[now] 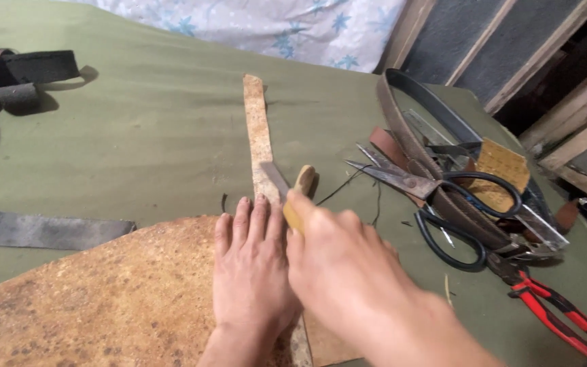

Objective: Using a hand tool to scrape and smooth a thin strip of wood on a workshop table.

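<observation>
Your left hand lies flat, fingers extended and held close together, pressing down on the large tan leather sheet at the near edge of the tabletop. Your right hand is closed around the wooden handle of a knife, whose blade slants away and to the left, its tip resting on the narrow leather strip. The strip's long axis runs from just beyond your left fingertips straight toward the far edge of the tabletop. The right hand is the nearer one to the blade; the left fingertips sit just beside it, on its left. The strip therefore lies ahead of both hands, and the sheet lies beneath and to the left of the left hand. Black-handled scissors, belts and red-handled pliers are grouped toward the right edge, apart from your hands. A dark flat strip lies at the left edge.
</observation>
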